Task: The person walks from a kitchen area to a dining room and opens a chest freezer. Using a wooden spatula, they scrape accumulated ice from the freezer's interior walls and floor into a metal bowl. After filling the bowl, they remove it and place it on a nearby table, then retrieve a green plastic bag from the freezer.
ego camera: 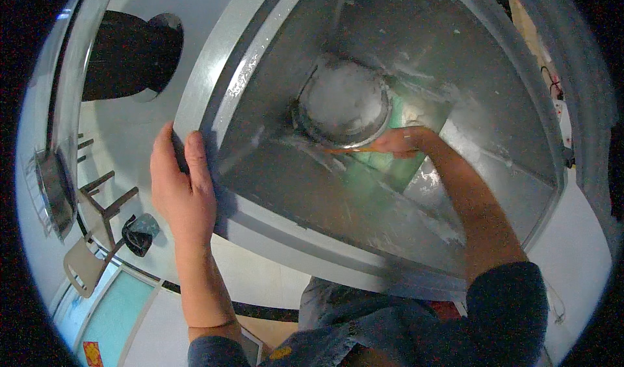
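Note:
A deep metal-lined chest, which looks like a chest freezer, lies open before me, and whitish streaks mark its inner walls (312,191). My left hand (185,177) grips the chest's pale grey rim (197,94) on the left, thumb inside its groove. Down in the chest, my right hand (402,140) is closed around a thin orange tool (346,149); its exact kind is unclear. The tool lies along the near edge of a round metal-rimmed vessel or opening (343,101) with a whitish, frosty-looking middle. A green sheet or panel (414,169) shows beneath my right hand.
Left of the chest are a small table (95,211) with dark legs, a beige chair (84,269) and a bin (146,225) with a black bag. A large black object (129,55) stands at the upper left. A turquoise-paned door (109,313) is at the lower left.

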The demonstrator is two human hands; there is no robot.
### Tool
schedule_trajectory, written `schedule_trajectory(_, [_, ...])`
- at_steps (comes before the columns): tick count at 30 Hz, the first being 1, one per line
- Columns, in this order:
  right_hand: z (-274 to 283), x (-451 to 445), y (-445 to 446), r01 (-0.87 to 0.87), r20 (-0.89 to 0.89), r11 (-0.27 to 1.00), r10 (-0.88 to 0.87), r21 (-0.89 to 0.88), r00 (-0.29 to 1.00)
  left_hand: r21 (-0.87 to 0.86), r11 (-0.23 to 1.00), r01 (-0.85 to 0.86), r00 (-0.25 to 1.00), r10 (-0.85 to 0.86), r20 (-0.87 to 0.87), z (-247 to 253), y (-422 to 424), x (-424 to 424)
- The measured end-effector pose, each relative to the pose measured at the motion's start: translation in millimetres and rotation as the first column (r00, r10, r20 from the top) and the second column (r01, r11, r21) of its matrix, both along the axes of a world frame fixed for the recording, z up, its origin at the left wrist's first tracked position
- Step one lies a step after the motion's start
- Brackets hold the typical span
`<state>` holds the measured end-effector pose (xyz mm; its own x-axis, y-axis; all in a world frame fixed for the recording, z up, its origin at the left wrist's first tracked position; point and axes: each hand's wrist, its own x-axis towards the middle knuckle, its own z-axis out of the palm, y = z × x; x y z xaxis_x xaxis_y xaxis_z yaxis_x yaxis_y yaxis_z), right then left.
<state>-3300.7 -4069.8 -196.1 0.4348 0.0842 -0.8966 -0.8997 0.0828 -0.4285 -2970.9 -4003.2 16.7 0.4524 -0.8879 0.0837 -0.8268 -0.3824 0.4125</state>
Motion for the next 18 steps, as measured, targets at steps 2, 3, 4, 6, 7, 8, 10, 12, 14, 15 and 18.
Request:
schedule_trajectory(2, [49.6,-16.7,-9.4,0.091,-0.166,0.983,-0.064,0.159,0.984,-0.002,1.000,-0.001,1.000,0.001,0.001,1.4,2.3,-0.3])
schedule_trajectory(3, [69.4,-25.3,-10.4,0.132,-0.238,0.966,-0.077,0.225,0.968,-0.007,1.000,0.006,1.000,-0.006,-0.003,3.3,2.1,-1.7])
schedule_trajectory(4, [79.6,-29.3,-9.8,0.137,-0.256,0.948,-0.062,0.286,0.965,-0.012,1.000,0.010,1.000,-0.010,0.001,5.5,2.0,-2.8])
schedule_trajectory(6, [87.1,-30.5,-9.4,0.158,-0.225,0.928,-0.083,0.338,0.971,-0.015,1.000,0.007,1.000,-0.007,0.003,7.7,1.2,-5.1])
schedule_trajectory(7, [78.8,-29.0,-7.8,0.178,-0.185,0.936,-0.125,0.304,0.975,-0.016,1.000,0.008,1.000,-0.007,0.003,7.5,0.6,-6.3])
schedule_trajectory(8, [61.7,-23.9,-4.6,0.197,-0.142,0.942,-0.163,0.271,0.976,-0.016,1.000,0.013,1.000,-0.013,0.019,7.0,0.4,-7.0])
schedule_trajectory(10, [36.1,8.0,-3.6,0.180,-0.056,0.961,-0.172,0.208,0.984,-0.009,1.000,0.024,0.998,-0.023,0.066,7.3,1.5,-5.8])
schedule_trajectory(12, [-3.3,40.7,0.2,0.178,0.423,0.981,-0.195,0.080,0.885,-0.005,1.000,0.012,0.999,-0.012,0.046,4.8,1.7,-6.3])
schedule_trajectory(14, [-33.6,64.8,8.5,0.312,0.548,0.949,-0.284,0.044,0.786,-0.015,1.000,0.010,1.000,-0.009,0.018,3.6,1.0,-8.8])
schedule_trajectory(15, [-40.6,86.2,11.1,0.380,0.262,0.923,-0.383,0.064,0.886,-0.019,1.000,0.009,1.000,-0.009,0.012,2.1,0.8,-10.1])
schedule_trajectory(18, [-80.6,76.1,25.5,0.536,0.051,0.841,-0.540,0.068,0.840,-0.032,0.999,0.014,0.999,-0.016,-0.040,4.3,0.5,-12.4])
